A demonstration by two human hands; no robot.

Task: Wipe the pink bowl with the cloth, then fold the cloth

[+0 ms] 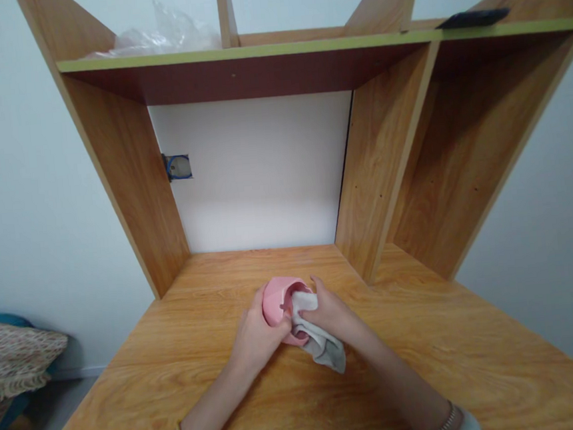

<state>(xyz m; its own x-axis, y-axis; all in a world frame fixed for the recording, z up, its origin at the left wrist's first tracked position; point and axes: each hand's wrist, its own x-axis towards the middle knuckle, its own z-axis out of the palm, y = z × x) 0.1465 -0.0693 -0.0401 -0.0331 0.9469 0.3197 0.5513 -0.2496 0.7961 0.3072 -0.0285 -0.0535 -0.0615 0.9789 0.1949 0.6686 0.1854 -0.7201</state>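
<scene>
A small pink bowl is tilted on its side above the wooden desk, near the middle. My left hand is wrapped round its left side and holds it. My right hand is closed on a grey-white cloth and presses part of it into the bowl's opening. The rest of the cloth hangs down toward the desk under my right wrist. Gold bangles sit on my left wrist and a silver bracelet on my right.
The desk has a wooden hutch with upright side panels and a shelf overhead. Crumpled clear plastic and a dark flat object lie on that shelf. A wall socket shows at the back. Patterned bedding lies at the left.
</scene>
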